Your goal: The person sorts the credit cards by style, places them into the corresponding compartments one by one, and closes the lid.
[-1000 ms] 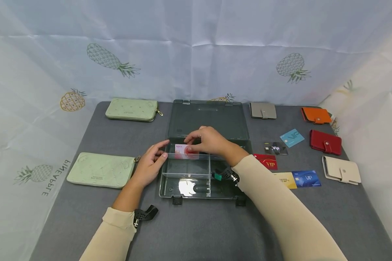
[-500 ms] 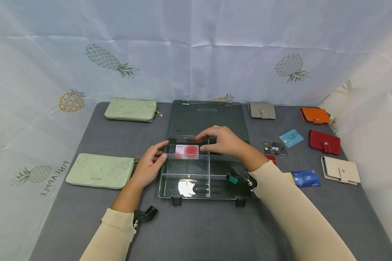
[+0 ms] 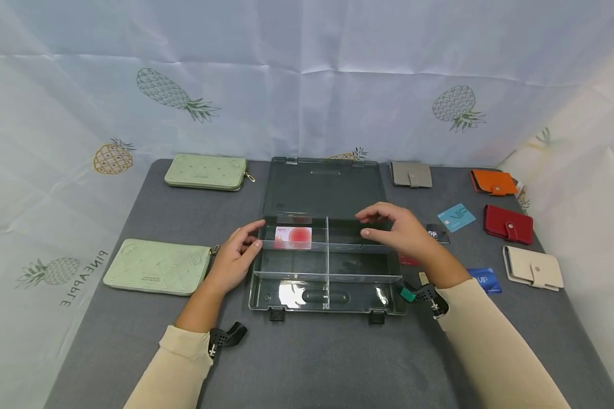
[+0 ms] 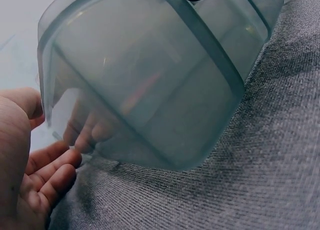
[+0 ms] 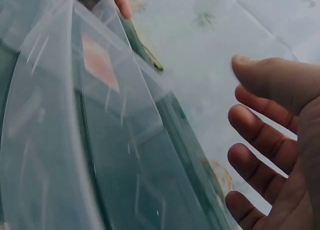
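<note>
A dark translucent divided box [image 3: 289, 310] lies with its lid [image 3: 322, 187] laid back. In its rear left compartment is a pink-and-white card [image 3: 293, 237] with a red circle. My left hand [image 3: 233, 255] rests at the box's left side, fingertips at the wall; the left wrist view shows the fingers [image 4: 59, 180] loosely bent beside it. Over the rear right compartment, my right hand [image 3: 396, 230] hovers with thumb and fingers apart, holding nothing. Partly hidden by the right arm are a black card [image 3: 438, 234], a red card [image 3: 408, 261] and a blue card [image 3: 486, 279].
Two green wallets [image 3: 158, 267] lie at the left. Along the right and back are a grey card holder [image 3: 411, 174], an orange one [image 3: 493, 182], a red one [image 3: 509, 223] and a cream one [image 3: 533, 267]. A light blue card [image 3: 456, 217] lies among them.
My right hand has let go of the pink-and-white card, leaving it in the rear left compartment, and has moved right. The left hand stays where it was.
</note>
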Motion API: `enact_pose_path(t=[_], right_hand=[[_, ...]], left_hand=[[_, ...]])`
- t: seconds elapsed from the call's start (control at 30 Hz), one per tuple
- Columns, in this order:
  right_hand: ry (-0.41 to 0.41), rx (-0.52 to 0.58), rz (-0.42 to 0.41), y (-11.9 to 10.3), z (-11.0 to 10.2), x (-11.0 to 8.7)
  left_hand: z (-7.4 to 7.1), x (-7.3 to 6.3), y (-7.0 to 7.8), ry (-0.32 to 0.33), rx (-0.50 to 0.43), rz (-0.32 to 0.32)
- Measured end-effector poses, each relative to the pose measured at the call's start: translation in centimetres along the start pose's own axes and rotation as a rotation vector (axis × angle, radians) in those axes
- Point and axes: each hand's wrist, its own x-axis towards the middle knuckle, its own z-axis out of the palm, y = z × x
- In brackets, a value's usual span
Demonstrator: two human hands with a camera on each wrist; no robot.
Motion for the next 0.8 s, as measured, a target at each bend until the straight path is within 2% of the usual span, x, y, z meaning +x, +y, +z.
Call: enact_pose_path(t=[0.17, 0.33, 0.47, 0.6, 0.8], right_hand=[[0.086, 0.036, 0.031, 2.0, -1.7, -2.6], [0.132, 0.023, 0.112, 3.6, -3.2, -5.4], [0.106, -0.023, 0.163, 4.8, -4.1, -7.2], [0.056, -0.066, 0.172, 6.1, -4.6, -8.2], [-0.012, -0.282, 0.142, 7.3, -4.8, -8.4]], left_hand=[[0.0, 0.0, 0.1, 0.0, -0.003, -0.003], [0.1, 0.0, 0.1, 0.001, -0.002, 0.003], [0.1, 0.0, 0.1, 0.003, 0.002, 0.006], [0.1, 0.0, 0.2, 0.006, 0.005, 0.004], [0.1, 0.0, 0.1, 0.006, 0.0, 0.003]])
